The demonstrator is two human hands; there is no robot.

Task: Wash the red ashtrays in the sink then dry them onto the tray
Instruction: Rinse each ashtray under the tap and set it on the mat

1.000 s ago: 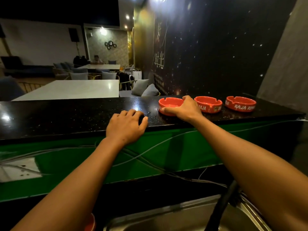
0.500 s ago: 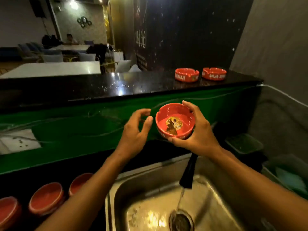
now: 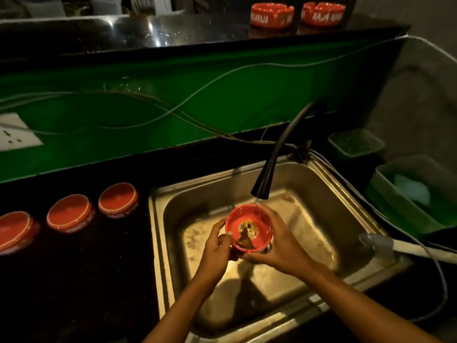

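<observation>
1. Over at the left edge of the dark counter [image 3: 81,280], three red ashtrays are sitting upside down in a row: the first [image 3: 15,231] is partly cut off by the frame, the second [image 3: 70,213] is just beside it, and the third [image 3: 118,199] is lying nearest the sink.
2. The left hand [image 3: 217,251] is working inside the steel sink [image 3: 321,194], its fingers curling round the left rim of the dirty ashtray [image 3: 249,227].
3. That ashtray is being held upright over the middle of the basin, with a dark and yellowish clump of residue sitting in its bowl.
4. The black faucet [image 3: 272,167] is arching in from the sink's back edge, its nozzle hanging just above the ashtray's far rim and a thin stream is running down.
5. The right hand [image 3: 282,246] is cupping the ashtray's right side and underside, fingers wrapping it closely.
6. Up on the far ledge [image 3: 173,28], toward its right end, two more red ashtrays are standing upright side by side, one [image 3: 272,16] and another [image 3: 322,13].
</observation>
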